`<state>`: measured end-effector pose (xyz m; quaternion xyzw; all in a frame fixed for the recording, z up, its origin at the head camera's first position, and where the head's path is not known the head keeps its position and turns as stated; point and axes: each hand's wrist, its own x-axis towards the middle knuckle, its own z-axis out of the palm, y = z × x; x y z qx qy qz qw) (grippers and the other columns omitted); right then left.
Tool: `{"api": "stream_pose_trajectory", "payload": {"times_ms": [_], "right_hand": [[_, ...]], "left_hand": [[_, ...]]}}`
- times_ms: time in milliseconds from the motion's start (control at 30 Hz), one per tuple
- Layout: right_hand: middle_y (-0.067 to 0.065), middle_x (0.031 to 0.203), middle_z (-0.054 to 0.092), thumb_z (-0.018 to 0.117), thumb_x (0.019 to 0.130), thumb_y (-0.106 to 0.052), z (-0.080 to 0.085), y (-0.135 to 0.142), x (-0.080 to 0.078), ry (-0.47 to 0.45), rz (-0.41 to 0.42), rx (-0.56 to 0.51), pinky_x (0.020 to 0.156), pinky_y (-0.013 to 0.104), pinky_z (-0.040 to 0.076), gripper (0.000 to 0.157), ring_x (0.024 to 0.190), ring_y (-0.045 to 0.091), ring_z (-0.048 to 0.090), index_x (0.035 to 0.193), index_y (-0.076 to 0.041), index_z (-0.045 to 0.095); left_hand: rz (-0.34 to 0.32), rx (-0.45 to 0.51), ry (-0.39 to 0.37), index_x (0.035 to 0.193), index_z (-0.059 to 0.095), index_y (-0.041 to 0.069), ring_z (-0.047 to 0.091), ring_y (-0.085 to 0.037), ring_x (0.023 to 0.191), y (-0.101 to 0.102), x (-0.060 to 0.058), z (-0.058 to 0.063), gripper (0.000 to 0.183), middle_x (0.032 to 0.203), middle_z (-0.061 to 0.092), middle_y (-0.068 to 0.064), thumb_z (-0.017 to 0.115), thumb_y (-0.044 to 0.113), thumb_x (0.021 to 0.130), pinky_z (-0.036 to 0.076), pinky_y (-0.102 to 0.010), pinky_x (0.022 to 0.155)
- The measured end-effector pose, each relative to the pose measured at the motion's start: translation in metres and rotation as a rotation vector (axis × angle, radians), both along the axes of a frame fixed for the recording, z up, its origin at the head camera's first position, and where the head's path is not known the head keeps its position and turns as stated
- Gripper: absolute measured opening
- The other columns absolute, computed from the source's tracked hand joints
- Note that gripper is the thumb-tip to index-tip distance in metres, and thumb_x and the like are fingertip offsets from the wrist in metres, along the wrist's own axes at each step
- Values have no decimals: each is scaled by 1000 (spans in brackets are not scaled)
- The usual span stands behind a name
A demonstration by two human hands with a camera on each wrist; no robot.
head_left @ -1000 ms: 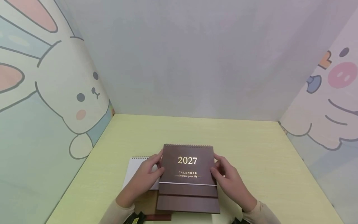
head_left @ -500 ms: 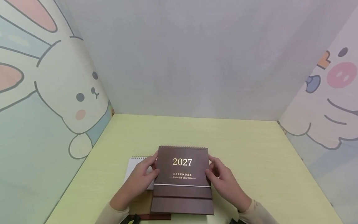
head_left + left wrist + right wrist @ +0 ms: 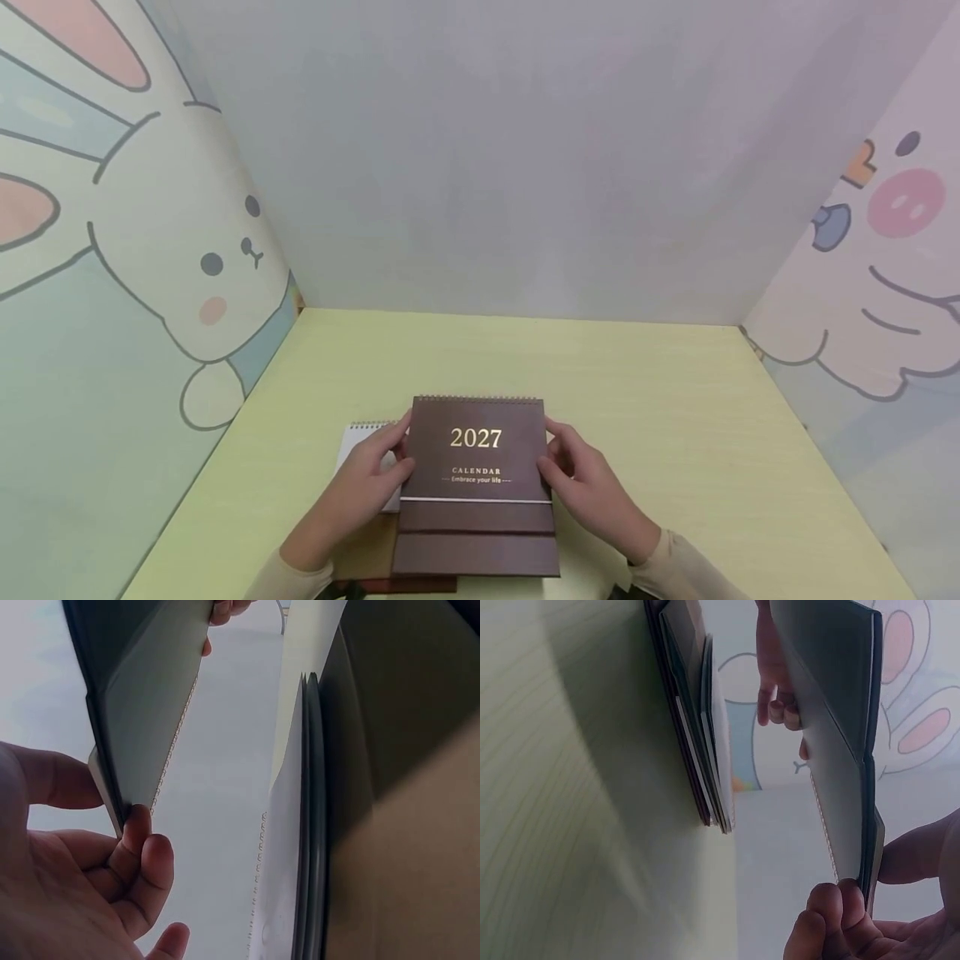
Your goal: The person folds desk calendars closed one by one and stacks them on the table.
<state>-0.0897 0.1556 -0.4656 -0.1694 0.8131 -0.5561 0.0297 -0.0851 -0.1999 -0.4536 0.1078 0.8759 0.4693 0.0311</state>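
A dark brown 2027 desk calendar [image 3: 476, 458] with a spiral top is held up level with its cover facing me. My left hand [image 3: 367, 471] pinches its left edge, thumb on the cover and fingers underneath. On the opposite edge my right hand [image 3: 588, 479] grips it the same way. Below it lies a spiral-bound pad with a white page [image 3: 354, 435] over a tan board [image 3: 367, 546], partly covered. Both wrist views show a gap between the held calendar [image 3: 150, 735] and the stack of spiral-bound items [image 3: 697, 727] on the table.
The pale yellow-green table [image 3: 675, 400] extends behind and to the right of the hands. A plain grey-white wall [image 3: 480, 167] stands at the back. Side panels carry a cartoon rabbit [image 3: 180, 250] on the left and a cartoon pig [image 3: 900, 250] on the right.
Both hands have carried the calendar leftward and slightly toward me, so it covers more of the white page and tan board below. The grip on both edges is unchanged.
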Motion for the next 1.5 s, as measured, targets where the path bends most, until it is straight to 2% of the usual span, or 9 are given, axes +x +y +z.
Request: {"api": "stream_pose_trajectory", "payload": {"times_ms": [300, 533, 833, 1267, 1500], "right_hand": [[4, 99, 68, 72, 115, -4, -6, -7, -1, -58, 28, 9, 69, 23, 52, 61, 80, 1, 57, 171, 8, 52], [4, 99, 69, 72, 115, -5, -8, -11, -1, -42, 70, 3, 69, 23, 53, 61, 81, 0, 58, 171, 9, 51], [6, 102, 71, 72, 115, -5, -10, -18, -3, -49, 92, 12, 72, 22, 54, 63, 84, 0, 60, 172, 9, 49], [6, 103, 71, 72, 113, -3, -17, -24, -6, -36, 117, 33, 70, 22, 55, 65, 82, -1, 60, 173, 8, 49], [7, 105, 72, 72, 113, -4, -18, -28, -7, -60, 139, 46, 71, 22, 56, 66, 82, 0, 61, 173, 9, 47]], "left_hand": [[-6, 26, 13, 177, 49, -2, 61, -2, 106, -8, 3, -5, 74, 108, 68, 2, 75, 0, 108, 58, -25, 92], [15, 31, -39, 179, 46, 0, 63, -4, 108, -13, 7, -10, 76, 109, 69, 0, 73, -1, 108, 60, -26, 96], [53, 2, -84, 178, 47, -2, 62, -5, 108, -18, 10, -10, 74, 111, 69, 0, 74, 2, 108, 58, -25, 96], [73, -24, -80, 177, 48, -2, 61, -4, 106, -23, 11, -13, 74, 109, 68, 1, 74, 1, 108, 57, -27, 98], [95, -35, -73, 176, 49, -3, 59, -4, 106, -27, 12, -18, 74, 110, 67, 2, 74, 1, 107, 56, -27, 97]]}}
